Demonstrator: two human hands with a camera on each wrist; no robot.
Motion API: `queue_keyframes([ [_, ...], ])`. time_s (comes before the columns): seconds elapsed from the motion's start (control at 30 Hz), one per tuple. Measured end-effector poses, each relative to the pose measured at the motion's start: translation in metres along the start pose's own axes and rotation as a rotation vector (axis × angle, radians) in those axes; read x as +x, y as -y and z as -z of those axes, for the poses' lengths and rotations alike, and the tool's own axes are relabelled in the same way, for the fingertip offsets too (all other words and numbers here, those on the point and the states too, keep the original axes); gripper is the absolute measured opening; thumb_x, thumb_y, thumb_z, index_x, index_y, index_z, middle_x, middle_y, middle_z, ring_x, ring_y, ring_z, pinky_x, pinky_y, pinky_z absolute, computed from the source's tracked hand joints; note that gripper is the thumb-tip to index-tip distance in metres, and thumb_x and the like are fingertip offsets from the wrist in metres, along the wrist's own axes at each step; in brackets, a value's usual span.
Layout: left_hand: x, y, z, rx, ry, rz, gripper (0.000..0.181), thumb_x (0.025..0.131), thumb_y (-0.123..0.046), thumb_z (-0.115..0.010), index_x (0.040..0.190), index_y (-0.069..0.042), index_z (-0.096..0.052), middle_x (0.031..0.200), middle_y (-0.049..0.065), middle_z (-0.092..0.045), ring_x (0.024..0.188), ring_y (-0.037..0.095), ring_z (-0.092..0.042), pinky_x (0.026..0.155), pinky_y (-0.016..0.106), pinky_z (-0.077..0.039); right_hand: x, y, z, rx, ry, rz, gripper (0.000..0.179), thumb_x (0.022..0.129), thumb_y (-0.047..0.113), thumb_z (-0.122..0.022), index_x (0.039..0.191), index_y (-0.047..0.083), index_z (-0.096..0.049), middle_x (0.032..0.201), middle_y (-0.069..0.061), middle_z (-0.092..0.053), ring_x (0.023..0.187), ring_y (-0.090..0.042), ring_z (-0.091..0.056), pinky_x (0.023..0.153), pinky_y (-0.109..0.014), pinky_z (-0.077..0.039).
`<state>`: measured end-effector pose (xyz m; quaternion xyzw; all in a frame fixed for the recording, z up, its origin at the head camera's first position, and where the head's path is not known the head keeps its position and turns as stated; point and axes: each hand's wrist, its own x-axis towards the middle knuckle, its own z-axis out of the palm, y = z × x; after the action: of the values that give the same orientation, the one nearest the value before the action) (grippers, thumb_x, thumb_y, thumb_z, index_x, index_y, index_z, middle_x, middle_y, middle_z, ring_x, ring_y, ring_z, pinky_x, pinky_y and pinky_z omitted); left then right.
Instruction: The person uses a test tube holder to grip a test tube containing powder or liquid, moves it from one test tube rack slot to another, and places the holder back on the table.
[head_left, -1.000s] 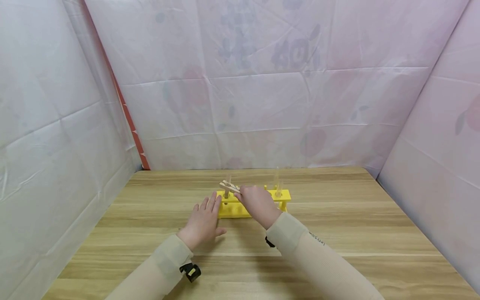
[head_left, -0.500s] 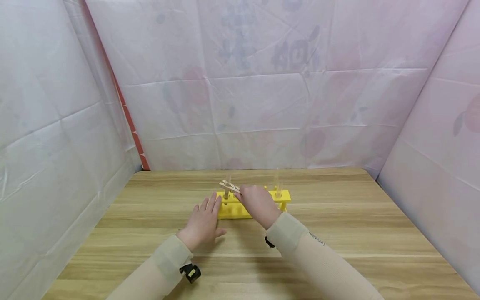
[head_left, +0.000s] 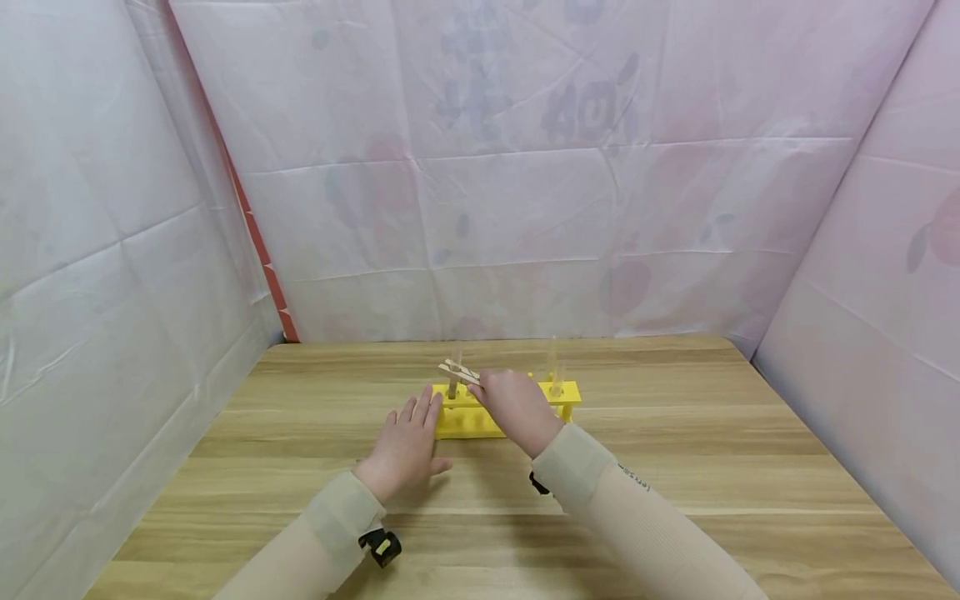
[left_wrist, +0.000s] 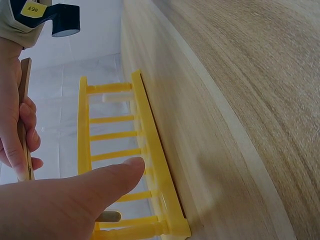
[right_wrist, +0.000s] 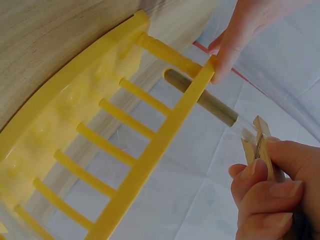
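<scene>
My right hand (head_left: pixel 521 408) grips a wooden test tube clamp (head_left: pixel 461 374), its fingers curled round the handles. In the right wrist view, the clamp's tip is at the clear upper part of a test tube (right_wrist: pixel 215 106) with dark greenish-brown contents. That tube passes through the top plate at the left end of a yellow test tube rack (head_left: pixel 471 427). Its rounded bottom hangs above the rack's base. My left hand (head_left: pixel 401 446) lies with straight fingers against the rack's left end, the thumb (left_wrist: pixel 115 177) spread apart.
Clear test tubes (head_left: pixel 557 377) stand at the rack's right end. The rack rests on a wood-grain table (head_left: pixel 675 483). Pale printed sheets (head_left: pixel 525 208) hang behind and on both sides. Each wrist bears a black camera, such as the left wrist camera (head_left: pixel 382 545).
</scene>
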<state>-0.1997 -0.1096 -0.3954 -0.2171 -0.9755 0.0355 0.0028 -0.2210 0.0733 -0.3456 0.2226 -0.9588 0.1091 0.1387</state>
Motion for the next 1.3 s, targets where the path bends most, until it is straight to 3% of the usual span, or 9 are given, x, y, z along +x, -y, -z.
queue_keyframes([
  [1.3,-0.001,0.000,-0.003,-0.010,-0.003,0.007,0.097,0.083,-0.057,-0.059,0.148,0.001,-0.016,0.153,0.019,-0.013,0.131,0.039,-0.032,0.100,0.053,-0.034,-0.002,0.003,0.014,0.042,0.006,-0.024,0.028,0.093,0.029,-0.057,0.080,0.004,-0.062,0.054,0.003,-0.046,0.040,-0.008,-0.041,0.038,-0.017,-0.037],
])
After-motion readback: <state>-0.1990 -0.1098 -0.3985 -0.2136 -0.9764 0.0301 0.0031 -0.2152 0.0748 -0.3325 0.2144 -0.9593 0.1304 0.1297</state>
